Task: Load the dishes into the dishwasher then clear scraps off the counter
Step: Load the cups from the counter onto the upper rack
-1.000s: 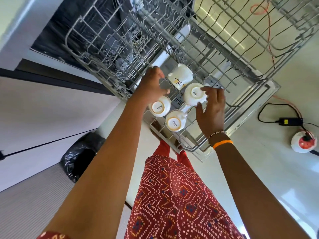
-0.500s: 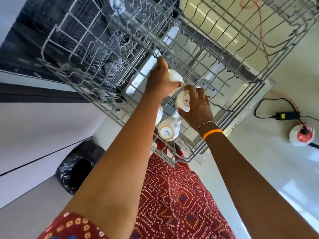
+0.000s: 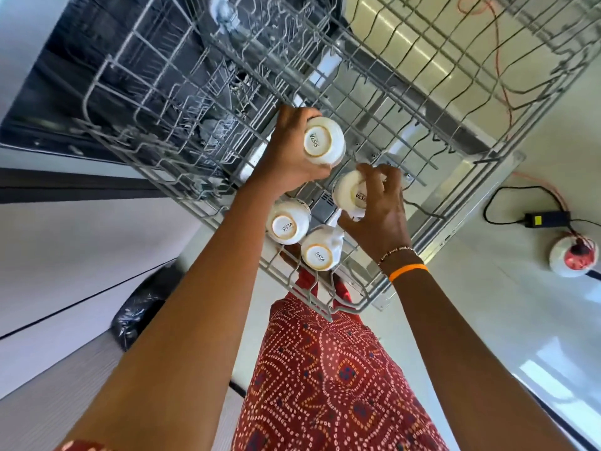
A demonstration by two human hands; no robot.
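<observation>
Cups have shifted since half a second ago: the left hand (image 3: 286,154) has lifted one cup (image 3: 323,141) clear, base toward the camera, fingers wrapped round it. Centre frame, two cups (image 3: 287,222) (image 3: 320,252) sit upside down in the rack (image 3: 374,297). Right of them, the right hand (image 3: 379,209) grips another cup (image 3: 349,195), partly hidden by its fingers (image 3: 367,187).
</observation>
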